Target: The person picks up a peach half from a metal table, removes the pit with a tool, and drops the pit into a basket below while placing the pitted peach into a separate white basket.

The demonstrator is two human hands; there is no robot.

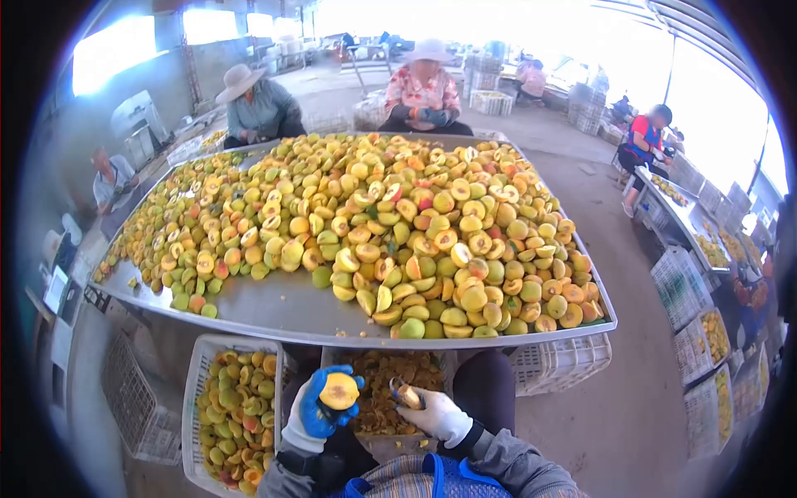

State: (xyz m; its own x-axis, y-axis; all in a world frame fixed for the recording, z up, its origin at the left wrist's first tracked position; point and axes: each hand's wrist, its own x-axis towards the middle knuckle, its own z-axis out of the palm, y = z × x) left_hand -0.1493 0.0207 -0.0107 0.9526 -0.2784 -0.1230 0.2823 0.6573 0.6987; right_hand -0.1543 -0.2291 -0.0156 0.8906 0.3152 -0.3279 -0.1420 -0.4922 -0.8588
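Note:
My left hand [322,408], in a blue and white glove, holds a halved yellow fruit [339,391] with its cut face up. To the right, my right hand [433,412], in a white glove, is closed round a small tool with a light brown handle [408,395]; its tip is too small to make out. Both hands are above a crate of brown scraps [390,372] between my knees. Beyond them, a metal table [249,311] bears a large heap of halved yellow-green fruit [390,216].
A white crate of fruit halves [237,415] stands at my left. Stacked white crates [564,361] are under the table's right end. Two people in hats [257,108] [425,91] sit across the table. More crates [701,340] and another table [677,203] are at the right.

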